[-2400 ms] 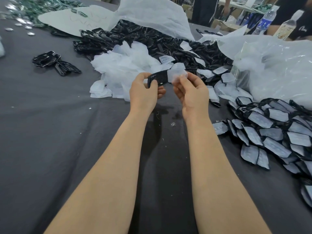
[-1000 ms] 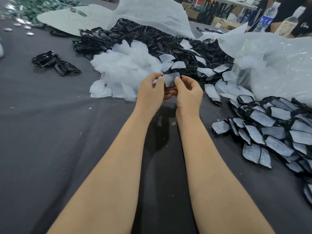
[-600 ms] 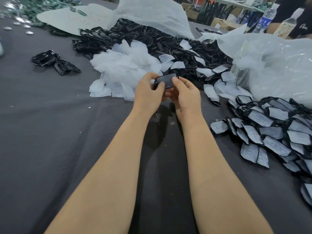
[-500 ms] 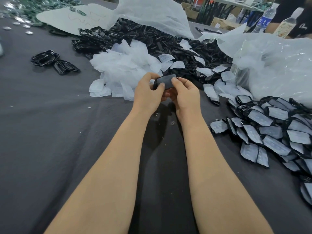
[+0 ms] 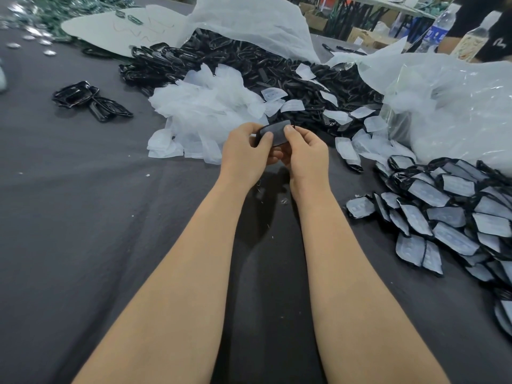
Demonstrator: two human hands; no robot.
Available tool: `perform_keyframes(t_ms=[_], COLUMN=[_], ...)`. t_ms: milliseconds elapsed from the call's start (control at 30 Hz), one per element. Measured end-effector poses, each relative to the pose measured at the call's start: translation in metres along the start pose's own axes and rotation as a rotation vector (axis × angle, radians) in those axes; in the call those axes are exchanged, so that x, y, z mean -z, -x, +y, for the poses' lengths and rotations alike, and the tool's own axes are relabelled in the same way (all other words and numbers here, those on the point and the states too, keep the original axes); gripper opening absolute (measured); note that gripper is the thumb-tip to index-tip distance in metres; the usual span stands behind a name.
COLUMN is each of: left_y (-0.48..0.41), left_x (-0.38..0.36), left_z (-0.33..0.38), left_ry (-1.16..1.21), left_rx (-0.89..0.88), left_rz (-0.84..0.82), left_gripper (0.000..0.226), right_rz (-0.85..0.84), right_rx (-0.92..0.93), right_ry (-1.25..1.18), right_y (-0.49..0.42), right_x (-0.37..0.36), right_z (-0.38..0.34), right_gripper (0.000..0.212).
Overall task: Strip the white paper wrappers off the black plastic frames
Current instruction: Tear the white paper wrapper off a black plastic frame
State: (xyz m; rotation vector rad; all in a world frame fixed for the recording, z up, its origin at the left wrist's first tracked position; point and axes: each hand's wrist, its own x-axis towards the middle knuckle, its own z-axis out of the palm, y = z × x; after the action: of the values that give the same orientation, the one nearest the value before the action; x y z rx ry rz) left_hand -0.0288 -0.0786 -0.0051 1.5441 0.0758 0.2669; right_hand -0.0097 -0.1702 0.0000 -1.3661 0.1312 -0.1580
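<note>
Hands (image 5: 245, 155) round frame (image 5: 276, 129) over grey cloth (image 5: 105, 223)

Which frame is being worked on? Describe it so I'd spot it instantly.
Find the heap of loose white wrappers mid-table. Just in front of it the left hand and right hand meet, pinching one black frame. It alone is off the cloth; the rest lie heaped.

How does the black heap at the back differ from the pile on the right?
The back heap is bare black frames, piled high, partly under a plastic sheet. The right pile is frames still wearing white wrappers, spread low and overlapping. Both rest on the dark table.
</note>
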Motion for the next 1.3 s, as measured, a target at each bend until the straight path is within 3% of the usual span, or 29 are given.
perform_keyframes(t_ms=[133, 533, 800, 1067, 1167, 1300], left_y=[-0.0014, -0.0005, -0.0009, -0.0028, -0.004, -0.0028], left_x=[0.0007, 0.0005, 0.0011, 0.0028, 0.0033, 0.0022], left_z=[-0.0016, 0.0013, -0.0006, -0.0023, -0.0031, -0.002], left_ry=[-0.037, -0.019, -0.011, 0.008, 0.004, 0.029], left_rx=[-0.003, -0.012, 0.005, -0.006, -0.003, -0.003], left_rz=[0.008, -0.024, 0.009, 0.035, 0.048, 0.039], left_gripper=[0.005, 0.014, 0.016, 0.015, 0.013, 0.008], right_rz=[-0.059, -0.023, -0.021, -0.104, -0.153, -0.09], right_rx=[0.01, -0.029, 0.099, 0.078, 0.091, 0.142], right_ry=[0.027, -0.098, 0.182, 0.123, 0.205, 0.302], right_y=[0.0016, 0.0032, 0.0018, 0.0022, 0.0018, 0.0011], right_x=[0.0012, 0.0006, 0.0002, 0.0018, 0.0029, 0.0019], right_z=[-0.0004, -0.0038, 0.0017, 0.001, 0.0009, 0.0008], right_gripper=[0.006, 0.014, 0.012, 0.01, 0.009, 0.011])
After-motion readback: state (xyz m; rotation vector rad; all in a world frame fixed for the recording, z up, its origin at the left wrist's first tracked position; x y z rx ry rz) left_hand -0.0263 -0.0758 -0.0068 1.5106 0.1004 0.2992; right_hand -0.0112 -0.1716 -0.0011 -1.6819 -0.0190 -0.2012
